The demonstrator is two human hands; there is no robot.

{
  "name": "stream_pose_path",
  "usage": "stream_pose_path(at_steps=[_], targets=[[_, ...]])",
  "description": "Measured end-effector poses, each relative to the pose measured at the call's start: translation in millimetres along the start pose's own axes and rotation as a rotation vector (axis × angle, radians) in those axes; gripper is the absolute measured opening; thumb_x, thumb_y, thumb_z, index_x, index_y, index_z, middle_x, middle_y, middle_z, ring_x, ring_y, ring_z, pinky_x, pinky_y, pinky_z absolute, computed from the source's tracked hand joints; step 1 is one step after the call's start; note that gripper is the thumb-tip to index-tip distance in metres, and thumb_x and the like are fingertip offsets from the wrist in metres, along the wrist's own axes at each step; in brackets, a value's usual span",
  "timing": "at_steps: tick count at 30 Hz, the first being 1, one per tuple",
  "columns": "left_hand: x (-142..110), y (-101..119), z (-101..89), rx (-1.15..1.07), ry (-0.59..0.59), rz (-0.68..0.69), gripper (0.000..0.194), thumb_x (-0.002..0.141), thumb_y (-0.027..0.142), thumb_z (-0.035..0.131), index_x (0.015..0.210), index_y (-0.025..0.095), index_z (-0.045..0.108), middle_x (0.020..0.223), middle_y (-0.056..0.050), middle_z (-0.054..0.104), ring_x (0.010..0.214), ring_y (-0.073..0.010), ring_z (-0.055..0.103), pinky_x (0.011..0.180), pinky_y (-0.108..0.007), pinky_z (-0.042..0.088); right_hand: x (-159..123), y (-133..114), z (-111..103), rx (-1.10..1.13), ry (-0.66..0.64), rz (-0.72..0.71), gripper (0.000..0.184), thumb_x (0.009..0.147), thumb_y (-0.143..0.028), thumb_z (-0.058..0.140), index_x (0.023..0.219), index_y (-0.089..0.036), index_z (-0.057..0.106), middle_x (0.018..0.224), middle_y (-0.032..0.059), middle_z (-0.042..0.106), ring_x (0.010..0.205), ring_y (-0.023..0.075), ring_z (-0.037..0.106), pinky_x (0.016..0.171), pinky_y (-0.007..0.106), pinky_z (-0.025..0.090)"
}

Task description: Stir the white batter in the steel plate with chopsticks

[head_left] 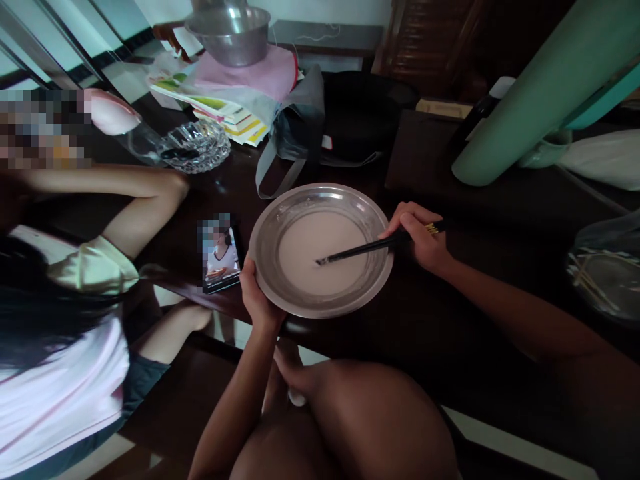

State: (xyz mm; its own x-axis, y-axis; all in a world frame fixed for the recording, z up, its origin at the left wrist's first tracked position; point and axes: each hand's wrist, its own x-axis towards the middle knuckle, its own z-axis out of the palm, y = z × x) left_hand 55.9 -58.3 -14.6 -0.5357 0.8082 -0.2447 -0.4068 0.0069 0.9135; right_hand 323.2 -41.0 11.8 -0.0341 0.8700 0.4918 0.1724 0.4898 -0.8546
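Note:
A wide metal bowl (323,309) in front of me holds a pale, milky liquid (320,233). My left hand (260,299) grips the bowl's rim at its near left side, thumb up along the edge and the other fingers hidden beneath. In my right hand (420,235), black chopsticks (363,249) are pinched at their gold-marked upper end. They slant over the bowl's right rim, and their tips touch the liquid near the middle, with some pale stuff on them.
Left of the bowl, a phone (221,257) lies on the dark table (200,193). Another person (75,360) sits at the left, an arm on the table. Beyond are a glass dish (203,147), books (240,127), a second metal bowl (230,40) and a grey bag (300,120). A green cylinder (530,100) leans at right.

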Motion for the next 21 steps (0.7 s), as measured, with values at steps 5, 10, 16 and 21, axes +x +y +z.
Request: stream_pose_path(at_steps=[5, 10, 16, 21], targets=[[0.5, -0.8, -1.9, -0.009, -0.012, 0.010, 0.031, 0.074, 0.051, 0.068, 0.084, 0.022, 0.068, 0.091, 0.000, 0.072, 0.099, -0.0215, 0.066, 0.085, -0.029, 0.053, 0.2, -0.5, -0.5, -0.058, -0.051, 0.001, 0.036, 0.099, -0.041, 0.053, 0.074, -0.025, 0.073, 0.073, 0.0010, 0.069, 0.069, 0.0158, 0.062, 0.067, 0.034, 0.048], [1.8, -3.3, -4.0, -0.015, 0.012, 0.010, 0.030, 0.077, 0.049, 0.067, 0.087, 0.021, 0.070, 0.087, 0.001, 0.073, 0.095, -0.0190, 0.067, 0.086, -0.027, 0.052, -0.2, 0.7, -1.4, 0.016, -0.034, 0.006, 0.036, 0.100, -0.039, 0.052, 0.073, -0.025, 0.071, 0.069, 0.0000, 0.069, 0.065, 0.0149, 0.061, 0.064, 0.033, 0.047], [1.6, -2.8, -2.2, -0.067, 0.031, -0.007, 0.027, 0.075, 0.046, 0.068, 0.083, 0.020, 0.070, 0.085, 0.002, 0.073, 0.088, -0.0159, 0.067, 0.083, -0.024, 0.052, 0.0, 0.1, -1.1, -0.048, -0.006, 0.011, 0.036, 0.099, -0.044, 0.053, 0.074, -0.025, 0.071, 0.073, 0.0008, 0.070, 0.069, 0.0163, 0.063, 0.068, 0.035, 0.049], [1.1, -2.1, -1.4, -0.038, 0.067, -0.007, 0.028, 0.077, 0.046, 0.067, 0.086, 0.020, 0.071, 0.083, 0.002, 0.071, 0.088, -0.0163, 0.066, 0.083, -0.025, 0.052, 0.1, 0.4, -1.0, -0.025, -0.068, -0.003, 0.037, 0.100, -0.042, 0.051, 0.074, -0.025, 0.072, 0.071, 0.0007, 0.069, 0.067, 0.0158, 0.061, 0.065, 0.034, 0.048]])
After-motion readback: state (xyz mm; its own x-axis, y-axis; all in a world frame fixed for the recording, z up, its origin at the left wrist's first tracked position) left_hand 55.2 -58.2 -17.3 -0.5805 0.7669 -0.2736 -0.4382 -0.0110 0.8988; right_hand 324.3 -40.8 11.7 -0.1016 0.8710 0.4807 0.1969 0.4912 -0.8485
